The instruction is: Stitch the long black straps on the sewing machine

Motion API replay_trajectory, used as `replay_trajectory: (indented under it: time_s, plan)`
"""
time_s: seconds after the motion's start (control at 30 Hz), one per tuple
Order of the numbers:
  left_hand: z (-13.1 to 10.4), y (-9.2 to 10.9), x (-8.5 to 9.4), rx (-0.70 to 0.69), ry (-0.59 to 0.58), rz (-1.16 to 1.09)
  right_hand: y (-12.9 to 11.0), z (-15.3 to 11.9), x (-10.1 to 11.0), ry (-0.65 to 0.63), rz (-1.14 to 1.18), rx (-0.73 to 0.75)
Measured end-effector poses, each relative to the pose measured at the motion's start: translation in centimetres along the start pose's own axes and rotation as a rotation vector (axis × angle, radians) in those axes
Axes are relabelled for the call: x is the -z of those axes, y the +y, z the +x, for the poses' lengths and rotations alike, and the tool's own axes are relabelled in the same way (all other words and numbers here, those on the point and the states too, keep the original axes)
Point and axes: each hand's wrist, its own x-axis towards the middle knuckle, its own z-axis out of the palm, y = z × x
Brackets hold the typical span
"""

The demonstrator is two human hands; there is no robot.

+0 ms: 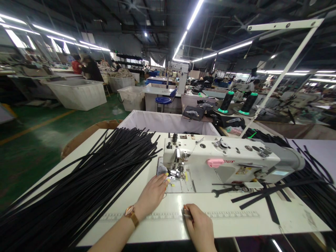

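Note:
My left hand [153, 192], with a watch [130, 212] on its wrist, lies stretched out on the sewing machine's bed. Its fingertips are beside the presser foot [174, 173] of the white sewing machine [223, 157]. Closer to the table's front edge, my right hand [199, 222] is closed around a small metal-looking tool [187, 212], mostly hidden by the fingers. A thick bundle of long black strips [112, 168] covers the table left of the machine. A printed ruler scale [231, 214] runs along the tabletop near both hands.
Right of the machine head lie a wrench [223, 191], short black strips [271, 208] and another black pile. Two black thread cones [226, 102] stand behind, near a slanted white thread stand [286, 70]. A lined bin [168, 122] adjoins the table's far edge. People work in the background.

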Motion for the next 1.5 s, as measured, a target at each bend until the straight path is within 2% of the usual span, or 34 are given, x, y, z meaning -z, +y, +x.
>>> replay_trajectory:
  time_s: [0.37,0.6,0.93,1.23,1.4,1.5]
  plan:
    - [0.0,0.1,0.0,0.004,-0.019,0.021,-0.3,0.0,0.2,0.02,-0.035,0.039]
    - [-0.1,0.0,-0.2,0.002,-0.027,0.033,0.0,0.0,-0.2,-0.011,-0.052,0.019]
    - [0.1,-0.1,-0.1,0.008,-0.03,0.024,-0.1,-0.2,-0.2,0.024,-0.045,0.043]
    - [-0.1,-0.1,-0.5,0.009,0.028,-0.006,-0.5,0.2,0.3,-0.029,-0.002,-0.005]
    - [-0.3,-0.4,-1.0,0.047,0.057,-0.009,0.3,-0.5,1.7,-0.001,0.216,0.007]
    - [-0.4,-0.6,-1.2,0.03,0.067,-0.005,3.4,-1.3,4.4,0.06,0.191,-0.055]
